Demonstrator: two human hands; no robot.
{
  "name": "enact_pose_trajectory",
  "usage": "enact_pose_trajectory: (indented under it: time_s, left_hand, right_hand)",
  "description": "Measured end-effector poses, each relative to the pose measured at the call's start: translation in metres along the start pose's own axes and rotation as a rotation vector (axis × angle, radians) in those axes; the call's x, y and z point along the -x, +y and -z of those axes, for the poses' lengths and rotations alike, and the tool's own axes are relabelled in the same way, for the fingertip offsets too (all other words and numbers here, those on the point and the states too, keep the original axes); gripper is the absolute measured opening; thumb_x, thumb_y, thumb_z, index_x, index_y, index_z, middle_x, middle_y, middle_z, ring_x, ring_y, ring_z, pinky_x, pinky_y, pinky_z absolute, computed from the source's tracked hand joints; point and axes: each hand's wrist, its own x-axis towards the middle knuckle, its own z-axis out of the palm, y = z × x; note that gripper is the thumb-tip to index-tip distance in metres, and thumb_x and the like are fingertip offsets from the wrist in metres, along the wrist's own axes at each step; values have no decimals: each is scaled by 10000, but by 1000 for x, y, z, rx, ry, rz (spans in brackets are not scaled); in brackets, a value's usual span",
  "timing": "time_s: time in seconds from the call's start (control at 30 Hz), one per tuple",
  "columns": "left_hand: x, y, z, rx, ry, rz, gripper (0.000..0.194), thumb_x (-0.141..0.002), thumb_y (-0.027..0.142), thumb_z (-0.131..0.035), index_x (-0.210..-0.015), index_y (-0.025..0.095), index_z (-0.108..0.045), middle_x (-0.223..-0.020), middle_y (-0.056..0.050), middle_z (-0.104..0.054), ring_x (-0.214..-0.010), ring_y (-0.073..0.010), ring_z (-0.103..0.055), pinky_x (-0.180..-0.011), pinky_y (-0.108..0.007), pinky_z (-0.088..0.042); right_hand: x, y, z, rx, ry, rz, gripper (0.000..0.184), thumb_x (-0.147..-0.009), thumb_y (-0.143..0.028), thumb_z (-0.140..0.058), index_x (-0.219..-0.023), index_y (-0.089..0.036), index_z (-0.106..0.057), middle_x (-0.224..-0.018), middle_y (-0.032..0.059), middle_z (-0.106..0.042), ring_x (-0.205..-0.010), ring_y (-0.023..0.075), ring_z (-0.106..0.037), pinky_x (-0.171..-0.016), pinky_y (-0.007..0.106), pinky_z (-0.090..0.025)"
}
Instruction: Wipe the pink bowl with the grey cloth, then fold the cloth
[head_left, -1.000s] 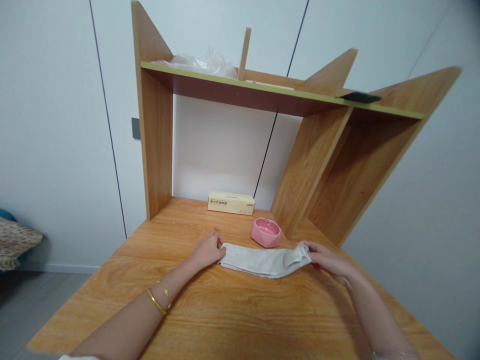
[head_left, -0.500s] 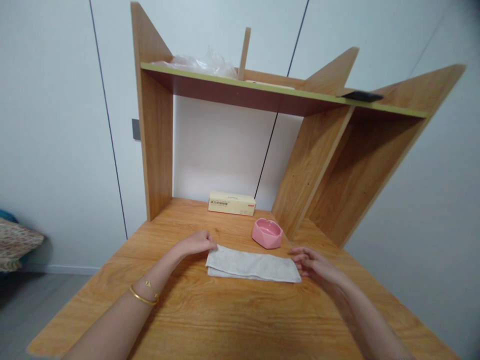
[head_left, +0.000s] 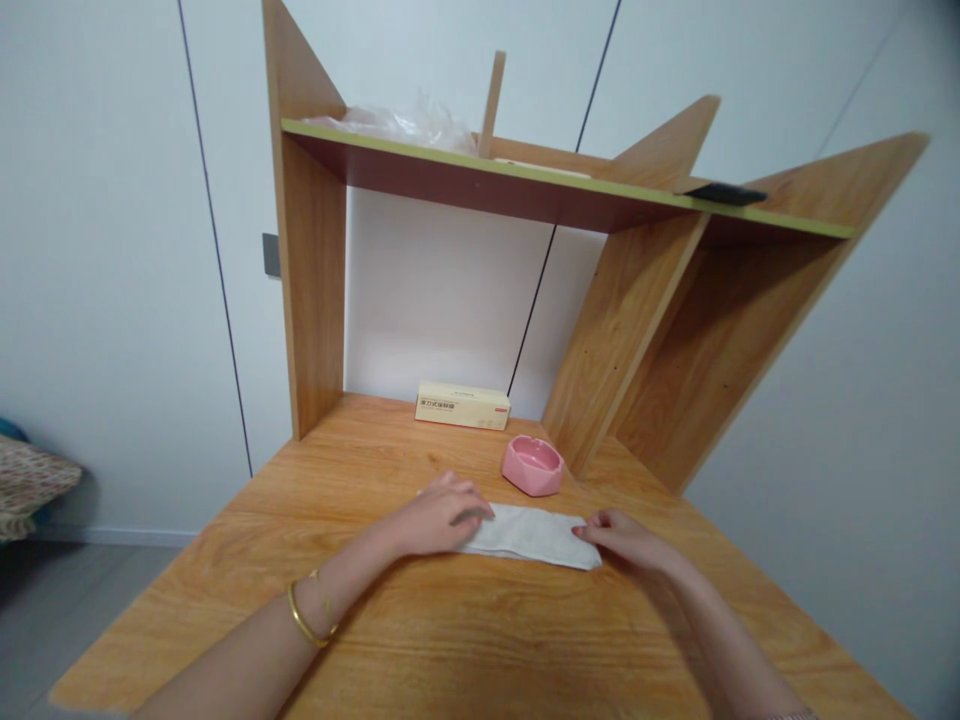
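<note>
On the table, your loosely spread left hand now partly covers the cloth; your narrowed right hand seemingly steadies its end.

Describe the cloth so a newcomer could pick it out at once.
On the wooden desk below the shelf unit, find the pink bowl. The pale cloth lies just nearer the camera, the left hand and right hand on it. It is a flat, folded strip, unlike the faceted bowl and boxy cream carton.
</note>
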Motion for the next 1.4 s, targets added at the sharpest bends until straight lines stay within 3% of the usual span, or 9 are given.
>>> enact_pose_trajectory:
  time_s: [0.1, 0.27, 0.57, 0.67, 0.8, 0.97, 1.13, 1.23, 1.4]
  left_hand:
    - [0, 18, -16, -4, -62, -90, 309, -838, 264, -423, -1109, 273, -571, -1134, -23, -589, -977, -215, -474, -886, -340, -306]
    - [0, 21, -25, -32, -82, -87, 318, -818, 245, -435, -1103, 281, -572, -1116, -6, -607, -974, -220, -472, -876, -342, -312]
    - [-2, 9, -23, -56, -17, -26, 413, -673, 56, -418, -950, 271, -637, -956, 1, -651, -917, -205, -512, -837, -333, -339]
    - [-5, -1, -16, 5, 130, 82, 383, -646, 53, -412, -872, 255, -647, -899, -2, -657, -916, -205, -518, -852, -340, -342]
    - [-8, -31, -1, 291, 542, 345, 206, -642, 115, -427, -674, 196, -614, -776, -27, -649, -827, -185, -562, -804, -302, -395]
    - [-3, -64, 8, 362, 754, 520, 312, -725, 190, -269, -771, 142, -574, -818, -89, -637, -731, -182, -591, -630, -289, -445]
    - [1, -68, 10, 358, 813, 598, 280, -702, 242, -329, -781, 149, -581, -724, -48, -629, -665, -169, -591, -584, -263, -438]
    - [0, -64, 14, 328, 771, 607, 227, -680, 230, -372, -719, 159, -583, -651, -28, -614, -640, -163, -575, -587, -252, -433]
    - [-3, -58, 12, 249, 579, 628, 252, -706, 184, -336, -550, 163, -533, -534, -11, -555, -576, -140, -542, -553, -218, -395]
  right_hand:
    - [3, -3, 1, -55, -64, -54, 267, -543, -404, -608, -574, -196, -444, -471, -54, -426, -438, 73, -342, -416, 210, -229]
    - [11, -23, 5, -142, 21, -25, 227, -547, -335, -574, -632, -212, -404, -492, -61, -439, -453, 85, -404, -430, 206, -284]
    - [14, -101, -1, -144, 102, 70, 229, -618, -214, -525, -723, -236, -322, -446, -97, -433, -373, 93, -428, -373, 192, -308]
    - [10, -127, -17, -110, 131, 181, 207, -625, -187, -516, -730, -230, -343, -456, -108, -400, -369, 83, -409, -376, 187, -295]
    - [8, -160, -51, 61, 172, 261, 167, -638, -148, -500, -746, -218, -394, -487, -98, -423, -396, 81, -415, -414, 191, -271]
    - [8, -187, -109, 136, 57, 379, 184, -651, -128, -517, -765, -210, -398, -560, -86, -453, -435, 70, -416, -450, 188, -240]
    - [10, -187, -154, 72, -116, 372, 177, -698, -191, -538, -800, -199, -394, -551, -87, -441, -401, 78, -416, -442, 195, -261]
    - [9, -182, -152, 16, -147, 384, 97, -774, -219, -474, -834, -196, -402, -514, -92, -427, -412, 89, -436, -450, 194, -276]
    - [-5, -162, -107, 149, 74, 391, 29, -799, -222, -454, -792, -202, -434, -562, -62, -467, -546, 100, -470, -501, 196, -276]
